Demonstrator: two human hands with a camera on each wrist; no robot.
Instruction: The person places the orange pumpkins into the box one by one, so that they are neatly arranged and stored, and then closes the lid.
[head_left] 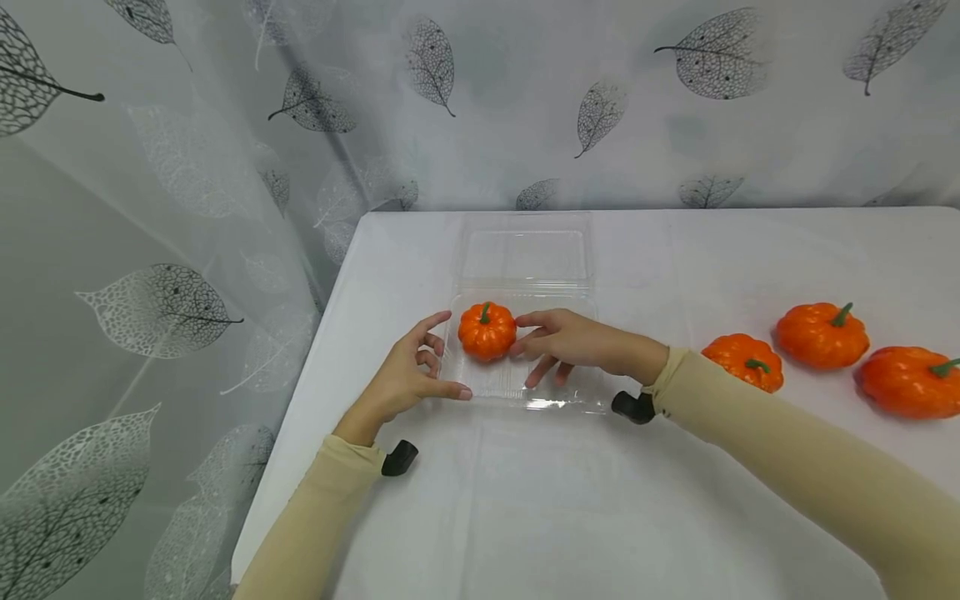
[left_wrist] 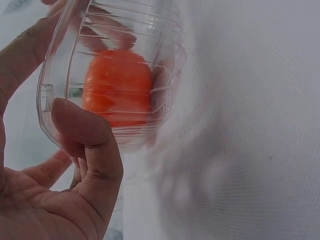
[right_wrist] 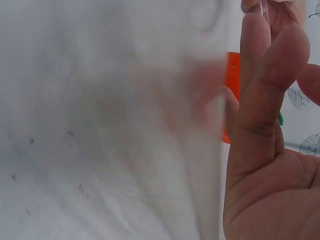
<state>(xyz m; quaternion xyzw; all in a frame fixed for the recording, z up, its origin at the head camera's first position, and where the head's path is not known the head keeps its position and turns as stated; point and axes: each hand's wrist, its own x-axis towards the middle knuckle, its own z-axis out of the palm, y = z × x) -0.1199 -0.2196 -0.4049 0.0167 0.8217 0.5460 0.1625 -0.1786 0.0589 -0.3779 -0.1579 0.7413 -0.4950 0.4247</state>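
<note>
A clear plastic clamshell box (head_left: 525,392) stands on the table with its lid (head_left: 525,254) folded back away from me. Inside its left half sits a small orange pumpkin (head_left: 487,332) with a green stem, which shows through the clear wall in the left wrist view. My left hand (head_left: 408,375) holds the box at its left side, the thumb (left_wrist: 80,122) on the near corner and the fingers along the left edge. Over the box, my right hand (head_left: 573,342) is just right of the pumpkin, fingers loosely spread; whether a fingertip touches it I cannot tell.
Three more orange pumpkins lie to the right: one (head_left: 738,360) partly behind my right sleeve, another (head_left: 821,336) farther back, and a third (head_left: 911,383) at the right edge. A leaf-patterned curtain (head_left: 510,150) hangs behind and left of the white-covered table (head_left: 525,508).
</note>
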